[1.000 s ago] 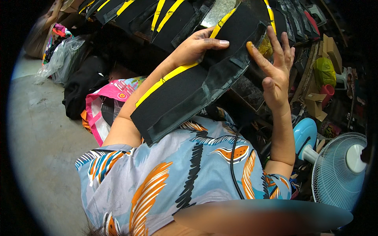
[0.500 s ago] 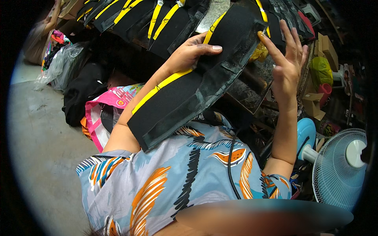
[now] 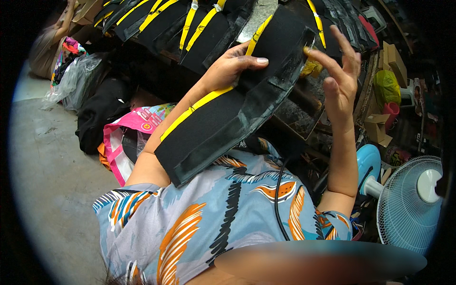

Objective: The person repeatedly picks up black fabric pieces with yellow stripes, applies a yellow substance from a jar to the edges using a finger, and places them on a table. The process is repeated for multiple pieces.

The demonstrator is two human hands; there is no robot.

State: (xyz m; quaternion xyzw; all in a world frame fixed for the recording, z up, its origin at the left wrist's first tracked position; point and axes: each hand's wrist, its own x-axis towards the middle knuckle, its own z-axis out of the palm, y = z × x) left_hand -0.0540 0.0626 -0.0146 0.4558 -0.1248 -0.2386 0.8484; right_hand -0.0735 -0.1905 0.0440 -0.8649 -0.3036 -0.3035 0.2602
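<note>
Nearest the camera is the person's own patterned shirt [image 3: 228, 213], light blue with orange and black strokes, with a thin black cord [image 3: 278, 199] running down its front. Both bare forearms rise from it toward the top of the picture.

A long black pad [image 3: 228, 114] with a yellow strip along one edge lies along the left forearm. Its long axis runs from the lower left, near the elbow, up to the upper right, where its far end reaches between the two hands. The left hand [image 3: 232, 66] lies on top of the pad, thumb stretched flat across the black face, fingers wrapped over the yellow edge, gripping it. The right hand [image 3: 339, 78] is just right of the pad's far end, open with fingers spread; its forefinger tip appears to touch the pad's upper corner, and it grasps nothing. The left hand is the nearer one to the pad's middle.

Left of the left elbow, a pink bag [image 3: 126, 142] stands on the grey floor; what it contains cannot be made out. Right of the right arm is a white fan [image 3: 411, 204] on a blue base.

Beyond both hands, more black pads with yellow strips [image 3: 190, 28] lie in a row. Right of them are cardboard boxes [image 3: 377, 128] and a yellow-green sack [image 3: 387, 85].
</note>
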